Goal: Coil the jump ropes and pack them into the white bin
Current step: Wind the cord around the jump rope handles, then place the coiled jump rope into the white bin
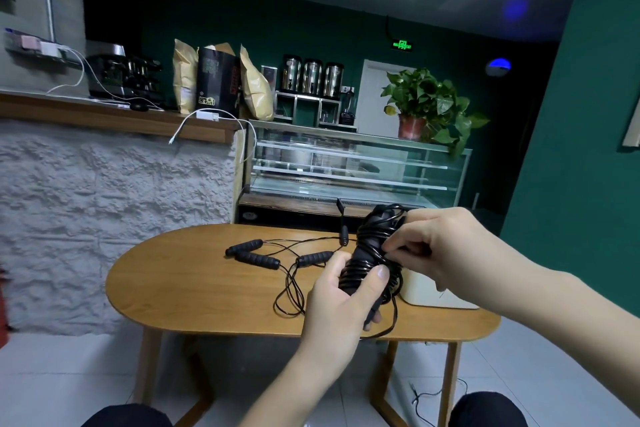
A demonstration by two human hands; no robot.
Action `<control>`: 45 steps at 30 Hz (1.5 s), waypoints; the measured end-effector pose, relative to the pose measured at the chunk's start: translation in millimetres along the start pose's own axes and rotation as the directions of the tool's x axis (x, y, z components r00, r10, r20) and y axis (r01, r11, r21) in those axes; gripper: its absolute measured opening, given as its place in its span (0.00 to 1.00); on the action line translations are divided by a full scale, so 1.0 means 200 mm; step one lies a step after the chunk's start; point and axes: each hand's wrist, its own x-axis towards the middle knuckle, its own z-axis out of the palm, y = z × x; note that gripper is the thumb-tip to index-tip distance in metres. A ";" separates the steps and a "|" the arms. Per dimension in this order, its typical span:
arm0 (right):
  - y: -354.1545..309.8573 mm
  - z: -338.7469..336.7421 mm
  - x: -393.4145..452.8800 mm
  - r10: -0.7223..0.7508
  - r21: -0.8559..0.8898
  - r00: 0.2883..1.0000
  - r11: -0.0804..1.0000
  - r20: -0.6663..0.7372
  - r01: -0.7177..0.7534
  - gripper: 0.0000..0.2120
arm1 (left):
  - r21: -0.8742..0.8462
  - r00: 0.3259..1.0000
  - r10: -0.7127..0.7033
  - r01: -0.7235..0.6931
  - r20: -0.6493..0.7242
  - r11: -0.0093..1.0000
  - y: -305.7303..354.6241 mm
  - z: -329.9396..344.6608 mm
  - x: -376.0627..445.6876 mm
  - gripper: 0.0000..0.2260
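— The left hand (341,291) gripped the rope bundle (372,253) at its lower end, thumb across the coils; the bundle's long axis ran up and away, tilted right.

— And the right hand (440,250)?

— It pinched a strand at the bundle's upper side; the white bin (433,295) sat on the table (194,284) just beneath it, so it was nearer; other rope handles (257,258) lay uncoiled to the left.

A black jump rope bundle (372,253), its thin cord wound tightly round the handles, stands tilted above the table's near right part. Three loose black foam handles (258,258) with tangled cords lie mid-table. The white bin (424,291) sits at the right end.
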 end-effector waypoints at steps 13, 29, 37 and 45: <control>0.02 0.05 0.09 0.110 -0.095 0.985 0.991 0.131 -0.098 0.05 | 0.121 0.998 -0.063 0.066 -0.030 0.990 -0.03 -0.03 0.02 0.12; 0.00 0.19 -0.03 0.654 0.632 0.739 0.645 -0.164 -0.430 0.05 | -0.474 0.956 -0.274 0.290 0.103 0.832 0.00 0.05 0.02 0.26; 0.23 0.39 -0.02 0.657 0.779 0.752 0.498 -0.052 -0.381 0.08 | -0.407 0.911 -0.397 0.407 0.113 0.818 -0.17 0.02 0.15 0.25; 0.45 0.64 -0.17 0.706 0.776 0.696 0.365 0.130 -0.515 0.21 | -0.423 0.858 -0.484 0.509 0.173 0.750 -0.40 0.09 0.42 0.28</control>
